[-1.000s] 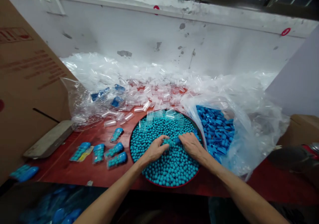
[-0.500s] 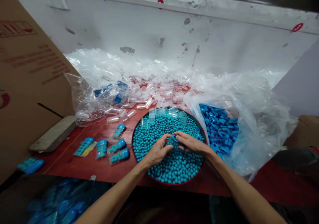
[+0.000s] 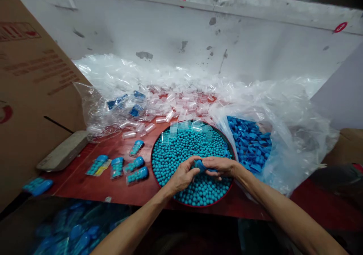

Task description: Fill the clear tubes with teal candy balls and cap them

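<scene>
Over a round tray (image 3: 153,168) full of small turquoise balls (image 3: 176,149), my two hands meet. My left hand (image 3: 183,174) pinches a blue plastic cap (image 3: 200,166) between thumb and fingers. My right hand (image 3: 220,165) grips the same cap from the other side, its fingers curled. A bit of blue also shows beneath the right fingers; its shape is mostly hidden. Whether a clear container is joined to the cap I cannot tell. Clear plastic containers (image 3: 173,128) lie on the balls at the tray's far edge.
Several filled, blue-capped containers (image 3: 137,174) lie left of the tray on the red table (image 3: 85,187). A plastic bag holds loose blue caps (image 3: 251,145) at the right. Clear containers (image 3: 184,103) are heaped behind. A cardboard box (image 3: 36,81) stands at the left.
Both hands have shifted slightly nearer to me, and the blue cap has turned between the fingers. More of it shows now. The view has moved a little.
</scene>
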Action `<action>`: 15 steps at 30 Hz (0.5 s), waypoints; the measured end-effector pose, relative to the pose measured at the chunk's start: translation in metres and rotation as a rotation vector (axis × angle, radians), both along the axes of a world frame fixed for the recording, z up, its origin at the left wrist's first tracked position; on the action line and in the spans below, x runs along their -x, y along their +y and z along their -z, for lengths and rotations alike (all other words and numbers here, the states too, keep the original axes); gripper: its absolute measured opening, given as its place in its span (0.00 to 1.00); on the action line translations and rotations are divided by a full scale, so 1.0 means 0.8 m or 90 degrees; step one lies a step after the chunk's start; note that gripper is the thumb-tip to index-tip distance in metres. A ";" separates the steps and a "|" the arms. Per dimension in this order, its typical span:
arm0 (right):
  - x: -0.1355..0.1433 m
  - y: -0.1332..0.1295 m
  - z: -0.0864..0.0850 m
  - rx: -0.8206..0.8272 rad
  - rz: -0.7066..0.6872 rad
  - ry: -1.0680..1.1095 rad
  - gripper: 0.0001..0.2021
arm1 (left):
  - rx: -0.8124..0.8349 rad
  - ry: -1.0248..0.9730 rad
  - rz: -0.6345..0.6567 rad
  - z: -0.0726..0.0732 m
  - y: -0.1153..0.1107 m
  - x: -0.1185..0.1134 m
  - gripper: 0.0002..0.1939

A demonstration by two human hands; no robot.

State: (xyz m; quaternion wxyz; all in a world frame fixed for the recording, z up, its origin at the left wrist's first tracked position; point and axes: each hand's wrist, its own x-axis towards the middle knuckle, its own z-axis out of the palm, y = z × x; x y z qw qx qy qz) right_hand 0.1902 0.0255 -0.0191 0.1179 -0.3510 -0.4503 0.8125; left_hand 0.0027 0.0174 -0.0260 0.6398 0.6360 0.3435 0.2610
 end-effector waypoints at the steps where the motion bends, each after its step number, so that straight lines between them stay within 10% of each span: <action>1: -0.001 0.001 0.001 0.002 -0.010 -0.013 0.18 | -0.020 0.014 -0.002 0.000 -0.001 -0.001 0.18; 7: 0.003 0.003 0.001 -0.006 -0.010 -0.089 0.17 | -0.093 0.055 -0.027 0.001 -0.003 0.000 0.17; 15: 0.026 -0.010 -0.013 -0.058 0.264 -0.069 0.16 | 0.061 -0.010 -0.103 0.004 0.005 0.005 0.17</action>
